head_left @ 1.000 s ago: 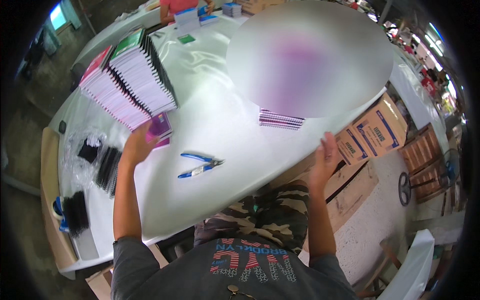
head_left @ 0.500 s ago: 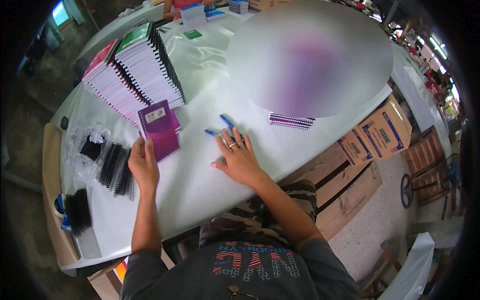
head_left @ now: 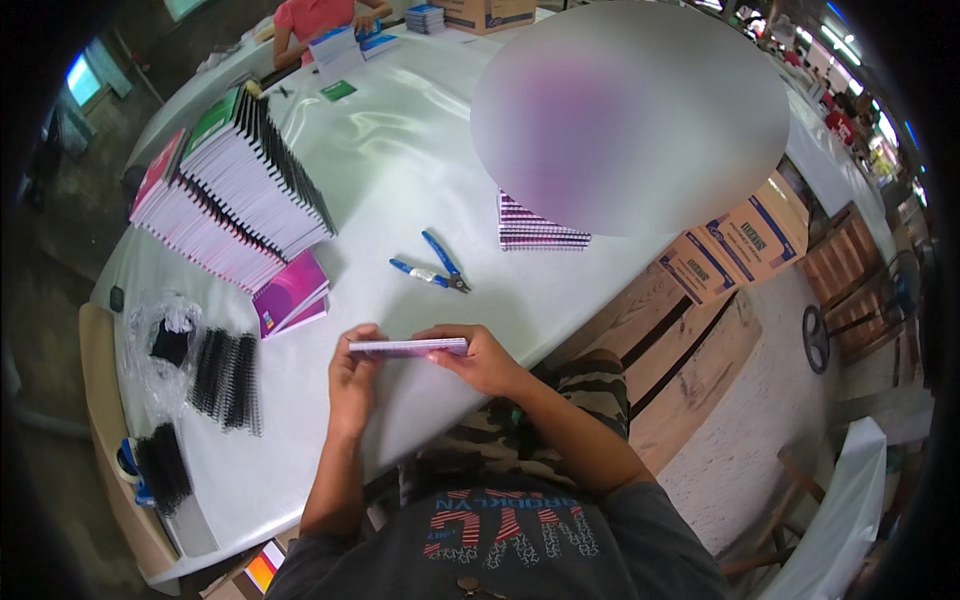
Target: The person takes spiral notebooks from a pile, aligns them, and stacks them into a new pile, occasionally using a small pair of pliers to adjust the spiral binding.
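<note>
A purple notebook [head_left: 408, 348] is held edge-on above the near side of the table, its pale page edge showing. My left hand [head_left: 354, 378] grips its left end, and my right hand [head_left: 482, 362] is closed on its right end. Just beyond them, blue-handled cutting pliers [head_left: 440, 272] lie on the table with their handles spread. Farther left, purple notebooks [head_left: 291, 296] lie at the foot of tall stacks of coil-bound notebooks [head_left: 232, 192].
Black plastic coils [head_left: 225, 380] and a crumpled clear bag [head_left: 160, 350] lie at left. Striped-edge notebooks [head_left: 540, 228] sit beyond my right hand, partly hidden by a blurred oval. Cardboard boxes [head_left: 740, 240] stand off the right edge. Another person [head_left: 312, 25] works at the far side.
My left hand has brought the notebook right, away from the stacks, and it is now edge-on. My right hand has left the pliers and taken its other end.
</note>
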A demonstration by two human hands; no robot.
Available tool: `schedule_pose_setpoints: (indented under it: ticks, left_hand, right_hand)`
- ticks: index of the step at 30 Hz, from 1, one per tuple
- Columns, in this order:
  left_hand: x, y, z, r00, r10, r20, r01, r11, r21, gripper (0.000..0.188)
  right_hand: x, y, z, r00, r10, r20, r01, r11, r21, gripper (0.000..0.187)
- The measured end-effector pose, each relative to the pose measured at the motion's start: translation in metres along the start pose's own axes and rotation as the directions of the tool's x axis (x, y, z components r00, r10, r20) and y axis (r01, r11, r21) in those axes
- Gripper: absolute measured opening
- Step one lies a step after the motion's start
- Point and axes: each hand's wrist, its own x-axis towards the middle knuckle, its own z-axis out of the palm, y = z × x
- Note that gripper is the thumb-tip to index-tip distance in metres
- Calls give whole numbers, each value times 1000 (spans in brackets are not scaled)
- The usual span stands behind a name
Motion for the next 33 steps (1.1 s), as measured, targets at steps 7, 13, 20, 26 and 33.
schedule_pose_setpoints:
  ticks: [7, 13, 20, 26, 33]
  left_hand:
    - [1, -24, 7, 991, 132, 13, -132, 980, 150, 29]
    - [15, 1, -109, 866, 427, -260, 184, 210, 960, 31]
    - [-8, 4, -170, 855, 350, -383, 429, -63, 901, 30]
    - [-1, 17, -173, 794, 361, -489, 453, 186, 872, 32]
    - [6, 18, -163, 794, 370, -482, 505, 40, 862, 40]
  right_hand:
    - [5, -8, -12, 999, -17, 36, 15, 999, 52, 31]
    - [8, -2, -8, 982, -164, 89, 167, 986, -21, 28]
    - [6, -5, -11, 990, -136, 34, 135, 991, 25, 23]
    - [1, -3, -11, 991, -134, -7, 134, 990, 48, 23]
    - [2, -5, -14, 998, -68, 3, 67, 994, 88, 25]
